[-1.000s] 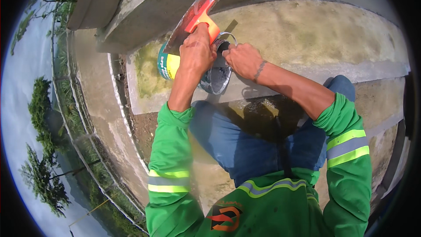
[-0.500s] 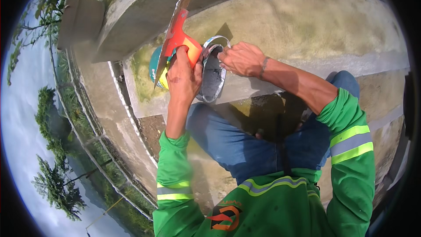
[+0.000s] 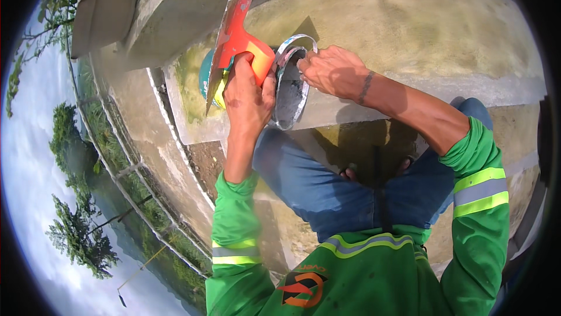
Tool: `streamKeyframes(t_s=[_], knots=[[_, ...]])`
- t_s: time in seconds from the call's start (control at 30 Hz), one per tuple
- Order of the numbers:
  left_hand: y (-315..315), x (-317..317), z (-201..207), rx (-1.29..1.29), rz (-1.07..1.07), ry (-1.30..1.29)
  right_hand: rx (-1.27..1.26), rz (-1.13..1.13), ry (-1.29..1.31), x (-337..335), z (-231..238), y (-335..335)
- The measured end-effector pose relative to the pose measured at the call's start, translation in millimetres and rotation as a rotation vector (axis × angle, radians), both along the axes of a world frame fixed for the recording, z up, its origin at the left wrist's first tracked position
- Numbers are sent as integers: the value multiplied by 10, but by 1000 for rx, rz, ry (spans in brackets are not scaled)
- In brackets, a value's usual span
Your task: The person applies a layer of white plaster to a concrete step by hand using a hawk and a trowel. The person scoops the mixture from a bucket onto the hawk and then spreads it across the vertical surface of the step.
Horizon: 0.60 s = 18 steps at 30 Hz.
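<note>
Head view is showing the left grip closing around the orange handle of one trowel, its wide blade standing nearly edge-on. Compared with one second ago, the blade is covering more of the label on the one bucket, whose green wall is showing behind it at left. The bucket is resting on the pale concrete slab, its mouth facing right, grey paste coating its inside, and its one hoop handle is rising on the far side. The right grip is curling at the right of the rim; whether it is gripping the rim or something inside, I cannot tell. Two feet, mostly hidden one second ago, are now partly showing between the knees. The slab's near edge is running just beyond the knees, and moving room is stretching right along the slab. At left, the blade is crowding the bucket; one pot is standing far left.
</note>
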<state>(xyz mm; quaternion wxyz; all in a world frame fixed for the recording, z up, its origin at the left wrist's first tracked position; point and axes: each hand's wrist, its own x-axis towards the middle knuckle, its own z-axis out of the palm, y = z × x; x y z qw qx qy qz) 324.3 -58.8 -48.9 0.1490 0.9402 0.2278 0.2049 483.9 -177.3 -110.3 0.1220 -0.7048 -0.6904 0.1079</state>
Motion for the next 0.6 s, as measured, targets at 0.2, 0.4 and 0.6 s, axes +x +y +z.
streamKeyframes(t_s=[0.2,0.4,0.6], knots=[[-23,32,16,-16,38,32,163,-21,47,7,-65,-64],[34,49,-16,-20,11,-9,37,-97,160,-84,-169,-144],[2,99,22,-38,28,14,89,-134,133,-118,-240,-168]])
